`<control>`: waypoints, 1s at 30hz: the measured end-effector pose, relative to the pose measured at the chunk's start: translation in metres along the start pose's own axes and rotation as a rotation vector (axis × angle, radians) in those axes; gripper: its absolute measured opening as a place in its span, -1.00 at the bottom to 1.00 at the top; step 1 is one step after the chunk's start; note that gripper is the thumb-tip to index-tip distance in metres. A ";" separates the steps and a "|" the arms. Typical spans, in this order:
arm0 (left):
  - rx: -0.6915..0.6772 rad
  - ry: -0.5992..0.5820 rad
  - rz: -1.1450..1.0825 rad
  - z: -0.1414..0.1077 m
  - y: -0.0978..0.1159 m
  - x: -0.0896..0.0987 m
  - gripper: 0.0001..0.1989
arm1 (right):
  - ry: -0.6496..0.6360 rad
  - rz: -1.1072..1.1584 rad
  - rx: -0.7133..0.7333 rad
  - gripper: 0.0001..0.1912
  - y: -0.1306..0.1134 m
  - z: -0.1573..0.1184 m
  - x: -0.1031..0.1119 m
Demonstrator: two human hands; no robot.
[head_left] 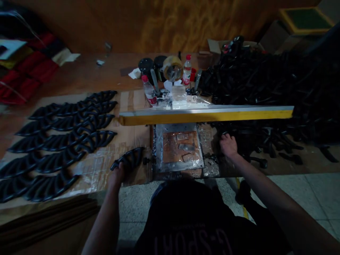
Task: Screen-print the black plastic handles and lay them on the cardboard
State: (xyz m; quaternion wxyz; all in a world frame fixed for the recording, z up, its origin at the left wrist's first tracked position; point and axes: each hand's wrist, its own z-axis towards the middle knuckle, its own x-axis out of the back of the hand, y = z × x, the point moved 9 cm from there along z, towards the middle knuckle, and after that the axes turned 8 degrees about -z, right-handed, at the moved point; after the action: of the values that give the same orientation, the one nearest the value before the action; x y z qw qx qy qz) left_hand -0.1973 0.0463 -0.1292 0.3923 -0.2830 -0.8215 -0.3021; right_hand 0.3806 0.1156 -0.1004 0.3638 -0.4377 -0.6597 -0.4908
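My left hand [117,174] is closed on the near end of a small row of black curved handle-like pieces [131,159], at the left of the work plate. Its fingertips are partly hidden among them. To the right of the plate, my right hand [228,144] is at the edge of a dark heap of similar black pieces [252,85]. Its fingers are bent and closed around a black piece [223,133], mostly covered and dim. Between my hands lies a metal plate [160,148] wrapped in clear film, with a brown square [170,150] on it.
A yellow and white bar [207,115] spans above the plate. Neat rows of black curved pieces [63,141] cover the cardboard on the left. Behind stand two bottles [186,71] with red caps, a tape roll [172,68] and dark jars [146,66]. Red bundles [34,67] lie far left.
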 end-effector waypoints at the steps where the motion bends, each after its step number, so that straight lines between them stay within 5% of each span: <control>1: 0.011 -0.017 0.001 0.006 -0.004 -0.002 -0.44 | 0.013 -0.003 -0.018 -0.73 0.001 0.000 0.002; 8: 0.132 -0.254 0.063 0.024 -0.025 -0.014 -0.33 | 0.044 -0.090 0.057 -0.79 -0.012 0.003 -0.002; 12: 0.092 -0.174 0.114 0.023 -0.009 0.000 -0.33 | 0.075 -0.120 0.015 -0.75 -0.007 -0.003 -0.013; 15: 0.094 -0.110 0.161 0.019 0.008 0.017 -0.33 | 0.199 -0.050 -0.077 -0.74 0.000 -0.004 -0.002; 17: 0.029 -0.059 0.167 0.011 0.034 0.031 -0.34 | 0.304 0.067 -0.123 -0.68 -0.006 -0.003 0.016; 20: -0.259 0.053 -0.023 -0.016 0.110 0.056 -0.38 | 0.418 0.279 0.026 -0.59 -0.050 0.005 0.052; 25: -0.748 -0.016 -0.913 -0.092 0.246 0.097 -0.39 | 0.475 0.351 0.497 -0.63 -0.158 0.009 0.103; 27: -0.838 -0.044 -1.078 -0.113 0.273 0.107 -0.36 | 0.431 0.315 0.576 -0.65 -0.181 0.010 0.107; 30: -0.879 -0.067 -1.165 -0.127 0.276 0.106 -0.33 | 0.349 0.356 0.578 -0.66 -0.181 0.011 0.105</control>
State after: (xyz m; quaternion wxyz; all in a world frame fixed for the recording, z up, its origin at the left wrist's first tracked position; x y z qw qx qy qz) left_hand 0.0008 0.1607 0.0978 -0.0074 0.0595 -0.6532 -0.7548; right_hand 0.1739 0.1249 -0.0675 0.6588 -0.3346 -0.6127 -0.2806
